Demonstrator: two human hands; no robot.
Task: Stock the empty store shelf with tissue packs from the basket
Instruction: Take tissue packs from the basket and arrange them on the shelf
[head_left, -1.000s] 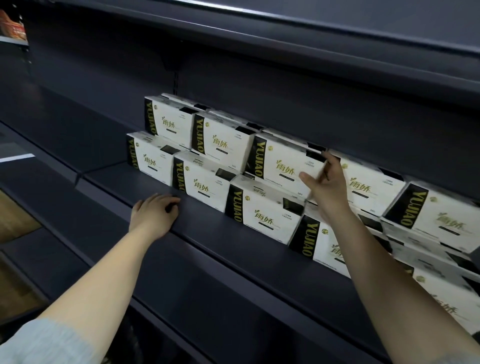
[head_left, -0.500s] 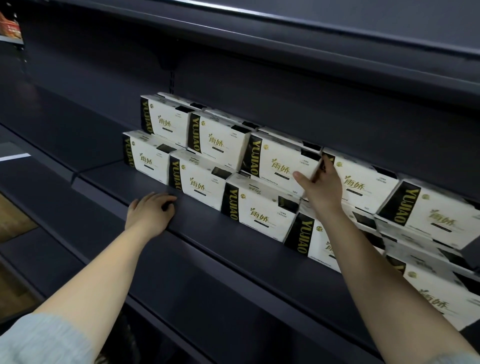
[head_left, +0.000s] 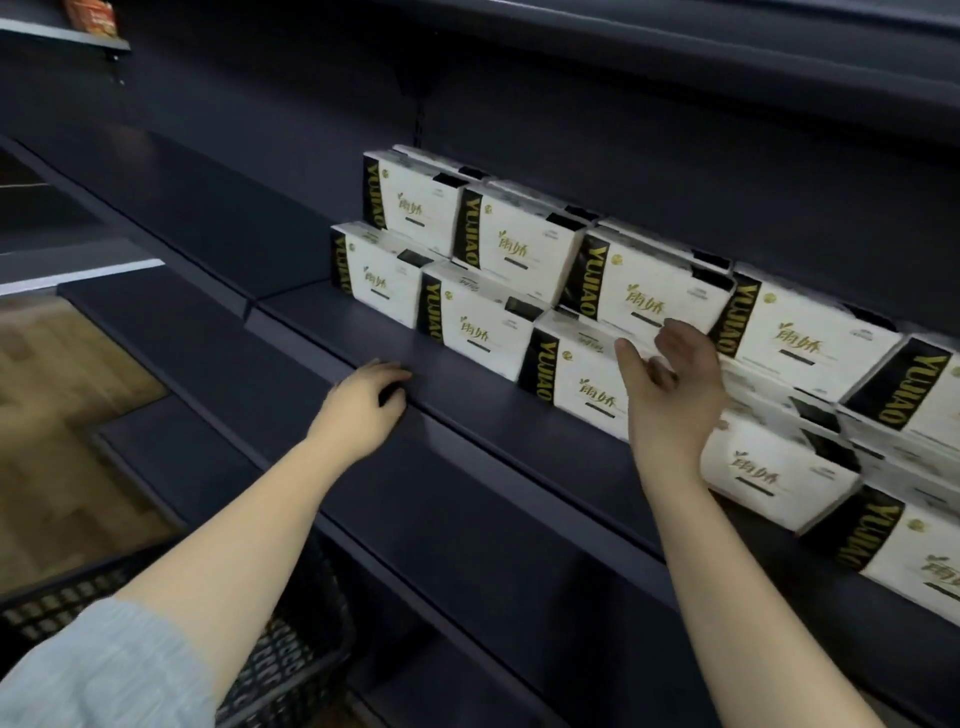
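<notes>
Several white tissue packs (head_left: 524, 244) with black and gold ends stand stacked two high along the dark shelf (head_left: 467, 415), running off to the right. My right hand (head_left: 670, 379) hovers in front of the lower row with fingers spread and relaxed, holding nothing. My left hand (head_left: 363, 410) rests on the shelf's front lip, fingers curled over the edge. A black mesh basket (head_left: 291, 660) shows at the bottom left, mostly hidden behind my left arm; its contents cannot be seen.
The left stretch of the shelf (head_left: 218, 228) is bare. A lower shelf board (head_left: 171, 338) juts out below, and an upper shelf (head_left: 675, 62) overhangs the packs. Wooden floor (head_left: 62, 415) lies at the left. A far shelf at top left carries an orange item (head_left: 88, 15).
My right hand has let go of the upper pack's corner and drawn back and down, now open in front of the lower row. The camera view has shifted left and down, bringing the basket into sight.
</notes>
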